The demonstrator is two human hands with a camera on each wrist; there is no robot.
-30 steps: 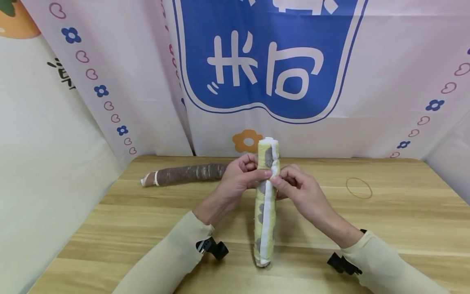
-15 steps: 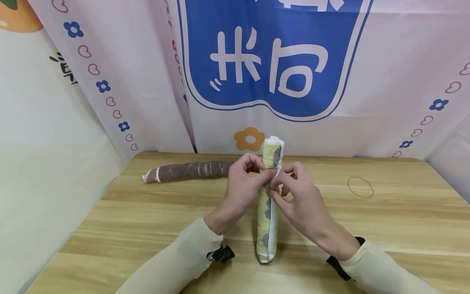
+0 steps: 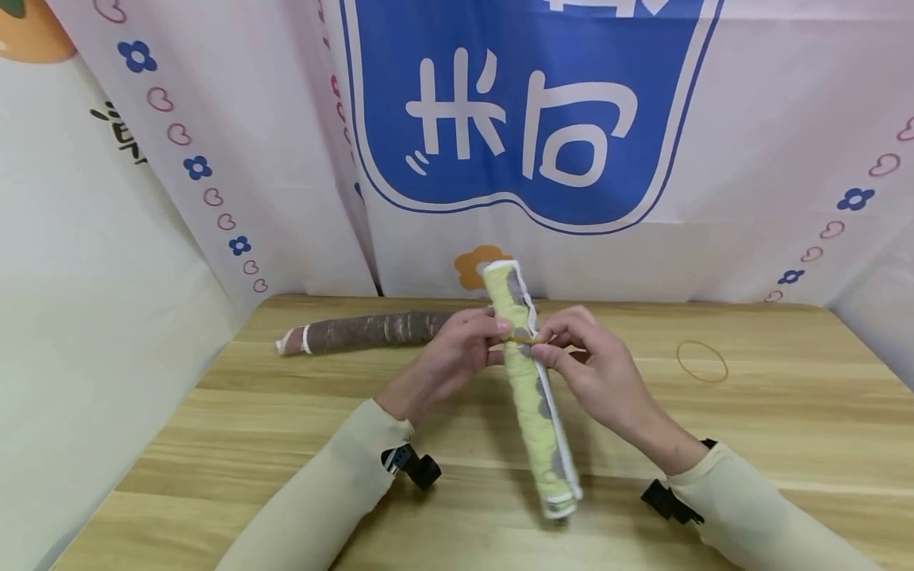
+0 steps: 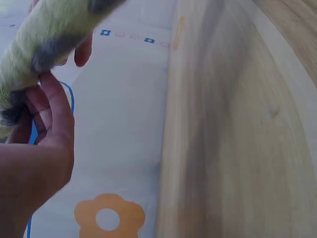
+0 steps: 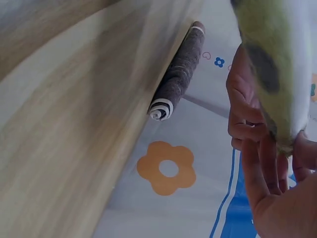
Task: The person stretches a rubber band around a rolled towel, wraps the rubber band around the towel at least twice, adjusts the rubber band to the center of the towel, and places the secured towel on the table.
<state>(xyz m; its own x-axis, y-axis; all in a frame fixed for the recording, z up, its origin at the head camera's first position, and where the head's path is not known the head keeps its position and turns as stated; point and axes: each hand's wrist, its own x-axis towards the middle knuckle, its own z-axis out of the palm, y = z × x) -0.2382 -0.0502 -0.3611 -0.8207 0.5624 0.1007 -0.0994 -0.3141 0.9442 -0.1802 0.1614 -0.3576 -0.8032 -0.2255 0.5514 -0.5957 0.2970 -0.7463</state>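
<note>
A rolled yellow towel [image 3: 530,404] with grey spots and a white edge is held up at a slant in the head view. My left hand [image 3: 460,349] grips the roll above its middle, thumb in front and fingers behind; the left wrist view shows those fingers [image 4: 57,106] beneath the towel. A thin tan rubber band [image 3: 523,340] crosses the front of the roll. At the roll's right side, my right hand [image 3: 596,357] pinches the band's end by the white edge. Behind the towel, the band's course is hidden.
On the wooden table [image 3: 286,444], a brown rolled towel [image 3: 364,331] lies at the back left, partly behind my left hand. A loose rubber band [image 3: 702,362] lies at the right. A printed curtain [image 3: 300,198] hangs behind the table.
The towel has tipped, its top going left and its lower end right. My left thumb has moved left, and the rubber band now shows across the front. The brown roll stays put.
</note>
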